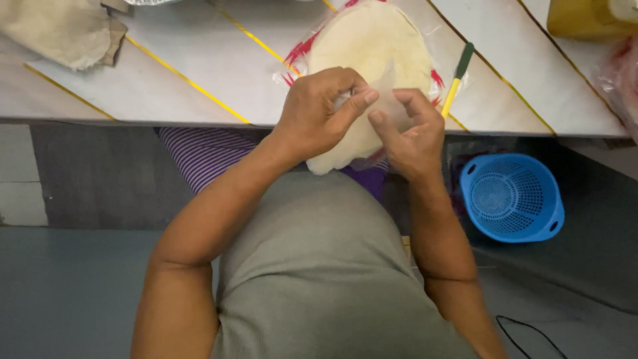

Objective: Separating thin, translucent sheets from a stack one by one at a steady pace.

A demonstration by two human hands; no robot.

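Both hands meet over the near edge of the bench (199, 60), right at a stack of pale round wrappers (372, 46) lying on a clear bag with red markings (298, 52). The left hand (316, 113) has thumb and forefinger pinched together on a thin, see-through sheet (392, 100) at the stack's near rim. The right hand (412, 136) touches the same sheet, fingers curled, its grip closed on the sheet's edge. Just right of the stack lies a yellow-and-green stick (457, 76). Far left sits a beige cloth (63, 30). Down on the floor, right, stands a blue perforated basket (512, 196).
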